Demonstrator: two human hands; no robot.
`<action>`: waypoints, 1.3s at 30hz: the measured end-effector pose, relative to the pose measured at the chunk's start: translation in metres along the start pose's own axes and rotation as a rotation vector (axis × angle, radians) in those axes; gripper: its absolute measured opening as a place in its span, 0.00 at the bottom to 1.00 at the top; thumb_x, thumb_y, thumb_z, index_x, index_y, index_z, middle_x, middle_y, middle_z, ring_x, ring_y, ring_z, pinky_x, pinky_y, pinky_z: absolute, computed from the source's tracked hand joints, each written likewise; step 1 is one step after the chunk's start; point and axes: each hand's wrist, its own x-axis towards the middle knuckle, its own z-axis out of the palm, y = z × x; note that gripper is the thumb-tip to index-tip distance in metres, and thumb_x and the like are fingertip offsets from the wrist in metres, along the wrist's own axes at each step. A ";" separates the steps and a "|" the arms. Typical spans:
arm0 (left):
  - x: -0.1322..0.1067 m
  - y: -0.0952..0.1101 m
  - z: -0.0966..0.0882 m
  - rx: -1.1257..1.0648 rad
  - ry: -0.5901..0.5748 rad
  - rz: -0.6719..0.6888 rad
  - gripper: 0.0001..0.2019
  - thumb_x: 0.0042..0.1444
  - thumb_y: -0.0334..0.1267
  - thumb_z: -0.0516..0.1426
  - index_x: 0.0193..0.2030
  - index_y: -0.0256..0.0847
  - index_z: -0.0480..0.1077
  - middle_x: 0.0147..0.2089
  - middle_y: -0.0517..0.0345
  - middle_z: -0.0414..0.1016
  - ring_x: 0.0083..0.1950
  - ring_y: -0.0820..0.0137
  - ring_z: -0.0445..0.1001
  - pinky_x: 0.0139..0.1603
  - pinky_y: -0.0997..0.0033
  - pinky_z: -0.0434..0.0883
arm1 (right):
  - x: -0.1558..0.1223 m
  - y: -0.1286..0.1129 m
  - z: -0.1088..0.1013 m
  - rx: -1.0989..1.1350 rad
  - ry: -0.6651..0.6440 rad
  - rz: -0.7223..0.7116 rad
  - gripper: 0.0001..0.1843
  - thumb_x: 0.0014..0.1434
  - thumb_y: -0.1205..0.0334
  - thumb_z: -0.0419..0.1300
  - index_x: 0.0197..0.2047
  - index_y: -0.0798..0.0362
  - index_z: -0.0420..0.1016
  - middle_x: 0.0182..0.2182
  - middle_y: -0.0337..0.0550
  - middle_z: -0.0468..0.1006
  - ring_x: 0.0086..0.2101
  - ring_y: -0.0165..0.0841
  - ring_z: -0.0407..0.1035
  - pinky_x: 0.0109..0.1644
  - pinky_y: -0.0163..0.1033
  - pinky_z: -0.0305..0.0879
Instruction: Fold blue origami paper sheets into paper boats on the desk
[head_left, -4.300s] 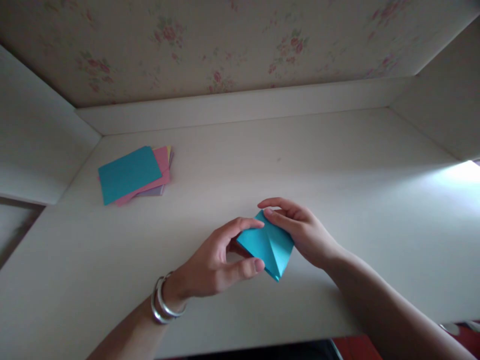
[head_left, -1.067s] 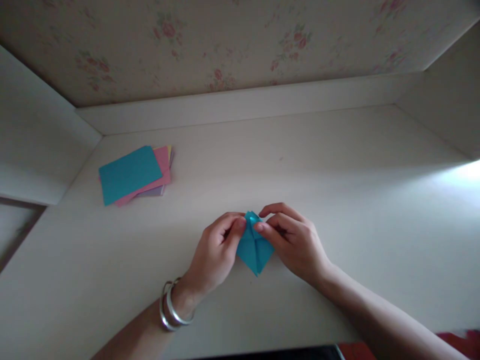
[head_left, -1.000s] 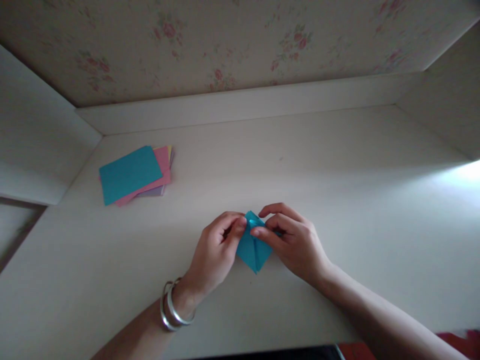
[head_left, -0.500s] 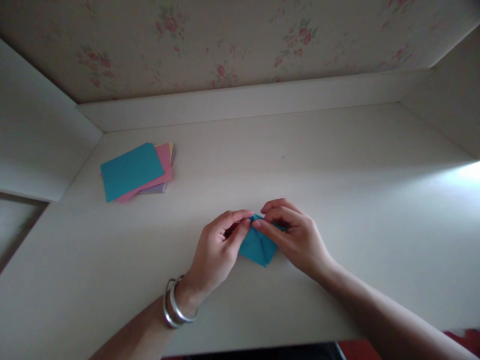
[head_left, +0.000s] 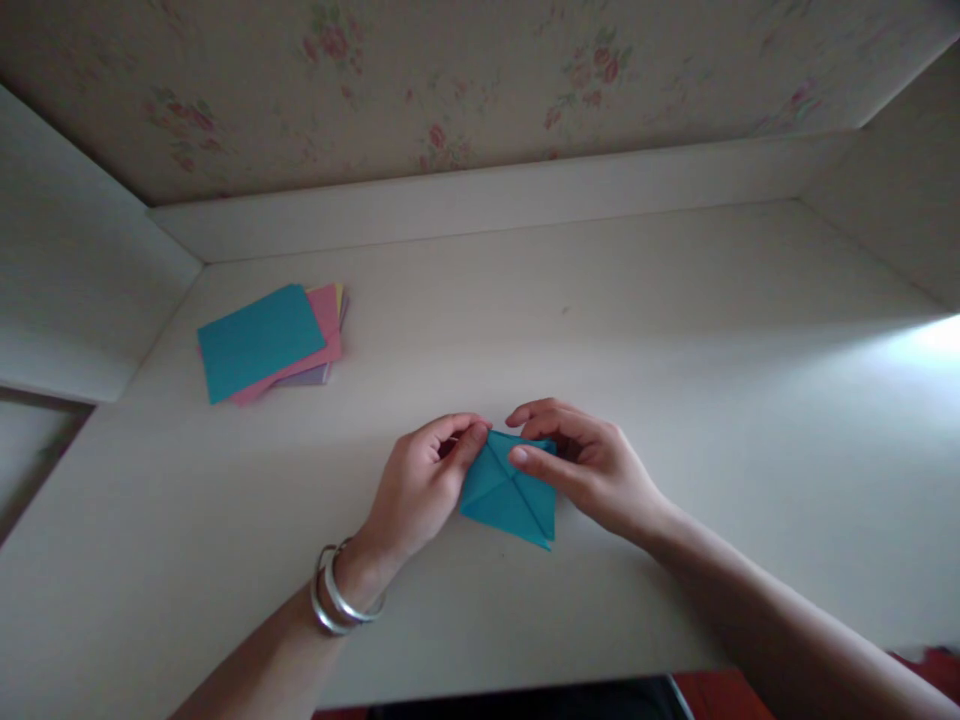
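A small piece of folded blue paper [head_left: 502, 500] lies near the front of the white tabletop, with creases crossing its face. My left hand [head_left: 424, 475] pinches its upper left corner between thumb and fingers. At the paper's right side is my right hand [head_left: 592, 465]; its thumb lies over the front face and its fingers curl behind the upper edge, so the paper sits between them. The index finger of that hand is lifted off. Fingertips behind the paper are partly hidden.
A stack of coloured paper [head_left: 262, 340], blue on top with pink, purple and yellow beneath, lies at the left of the tabletop [head_left: 675, 350]. A white ledge [head_left: 480, 205] and a floral wall [head_left: 442, 80] bound the back. White panels stand at both sides.
The folded paper has turned, its lower point swinging right, and more of its face shows. My left hand has shifted left to the corner; my right thumb and fingers have spread a little.
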 end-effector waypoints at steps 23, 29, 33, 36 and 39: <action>-0.003 0.005 -0.001 0.193 -0.013 0.164 0.15 0.64 0.49 0.59 0.49 0.43 0.80 0.47 0.54 0.85 0.45 0.65 0.82 0.45 0.71 0.76 | 0.005 0.005 -0.003 0.280 0.083 0.367 0.16 0.46 0.53 0.75 0.35 0.52 0.79 0.35 0.46 0.86 0.37 0.38 0.81 0.41 0.40 0.77; -0.002 0.004 -0.002 0.228 -0.027 0.190 0.12 0.65 0.45 0.58 0.47 0.45 0.81 0.45 0.56 0.85 0.45 0.64 0.82 0.48 0.70 0.76 | 0.006 0.005 -0.007 0.269 0.017 0.357 0.18 0.48 0.52 0.75 0.37 0.53 0.80 0.33 0.44 0.84 0.34 0.35 0.78 0.37 0.37 0.75; 0.000 0.002 -0.003 0.152 0.010 0.118 0.13 0.65 0.47 0.58 0.45 0.44 0.81 0.42 0.57 0.85 0.41 0.66 0.82 0.40 0.74 0.76 | 0.006 0.008 -0.010 0.372 -0.053 0.357 0.17 0.53 0.52 0.72 0.43 0.52 0.82 0.41 0.47 0.85 0.38 0.35 0.79 0.42 0.38 0.75; 0.000 0.001 -0.004 0.107 0.071 0.090 0.13 0.63 0.49 0.60 0.44 0.43 0.81 0.41 0.57 0.85 0.39 0.67 0.81 0.38 0.74 0.75 | 0.005 0.009 -0.011 0.432 -0.058 0.421 0.17 0.53 0.52 0.72 0.45 0.50 0.84 0.39 0.45 0.85 0.35 0.34 0.79 0.42 0.40 0.76; 0.000 0.000 -0.004 0.071 0.101 0.085 0.13 0.61 0.49 0.62 0.43 0.43 0.82 0.41 0.57 0.85 0.40 0.66 0.81 0.41 0.73 0.76 | 0.005 0.009 -0.012 0.398 -0.007 0.438 0.15 0.53 0.52 0.73 0.42 0.50 0.86 0.35 0.43 0.85 0.33 0.33 0.78 0.40 0.39 0.75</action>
